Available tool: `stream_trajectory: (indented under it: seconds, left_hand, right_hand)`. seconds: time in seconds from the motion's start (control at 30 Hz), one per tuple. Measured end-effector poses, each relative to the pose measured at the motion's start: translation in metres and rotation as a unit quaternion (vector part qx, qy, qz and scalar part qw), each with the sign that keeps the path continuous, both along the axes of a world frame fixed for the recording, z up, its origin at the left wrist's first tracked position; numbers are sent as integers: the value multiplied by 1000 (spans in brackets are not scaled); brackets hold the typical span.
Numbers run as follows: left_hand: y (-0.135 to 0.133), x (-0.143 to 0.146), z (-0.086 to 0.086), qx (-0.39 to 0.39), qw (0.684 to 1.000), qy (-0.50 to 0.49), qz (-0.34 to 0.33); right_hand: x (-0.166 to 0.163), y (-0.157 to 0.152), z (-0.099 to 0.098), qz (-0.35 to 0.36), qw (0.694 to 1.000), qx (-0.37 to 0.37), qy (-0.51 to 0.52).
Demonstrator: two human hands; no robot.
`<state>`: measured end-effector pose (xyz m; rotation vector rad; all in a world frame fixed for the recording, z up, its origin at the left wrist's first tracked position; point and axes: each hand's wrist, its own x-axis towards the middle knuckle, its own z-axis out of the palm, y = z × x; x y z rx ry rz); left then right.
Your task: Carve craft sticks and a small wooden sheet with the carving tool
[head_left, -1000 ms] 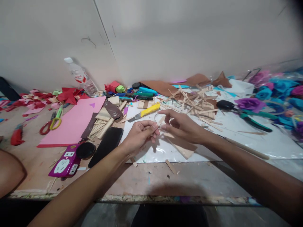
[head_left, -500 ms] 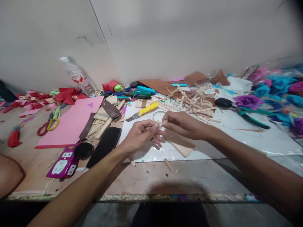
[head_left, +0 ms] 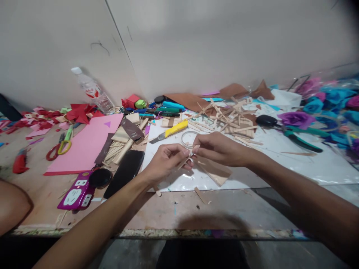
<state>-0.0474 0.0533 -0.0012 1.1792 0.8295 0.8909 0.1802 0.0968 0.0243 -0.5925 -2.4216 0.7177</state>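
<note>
Over the white sheet [head_left: 275,164], both hands meet around a thin wooden craft stick [head_left: 183,163]. My left hand [head_left: 165,160] pinches the stick between thumb and fingers. Closing in from the other side, my right hand [head_left: 214,149] has its fingertips pressed at the stick's upper end, touching the left fingertips. A small pale bit shows between the fingertips, too small to name. Just behind the hands lies a thin clear ring [head_left: 183,139], perhaps a tape roll. A flat wooden piece [head_left: 217,173] rests under the right hand, partly in its shadow.
A yellow utility knife [head_left: 175,129] lies behind the hands, near a heap of wooden sticks [head_left: 231,117]. Green-handled pliers [head_left: 300,140] and paper flowers [head_left: 322,106] are at right. To the left are a black phone [head_left: 125,173], purple power strip [head_left: 75,192], scissors [head_left: 64,147] and bottle [head_left: 94,91].
My right fingertips have come down slightly and closer against the left ones at the stick's end. The view has shifted a little; the things on the table stay put.
</note>
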Motion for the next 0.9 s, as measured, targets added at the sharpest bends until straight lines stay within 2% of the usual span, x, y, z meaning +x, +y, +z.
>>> stream_trajectory:
  seconds: [0.33,0.5,0.73,0.9]
  left_hand:
    - [-2,-3,6,78,992,95,-12]
    - [-3,0,5,78,991,104,-16]
    - [-4,1,-1,77,990,115,-13]
    - [-5,3,-4,103,985,140,-6]
  right_hand:
    - [-3,-4,5,18,1000,-6,-14]
    - [-5,-7,5,16,1000,3,-17]
    - [-9,-9,-3,-7,999,-26,-19]
    - [-13,-11,-6,-23,999,-46,-8]
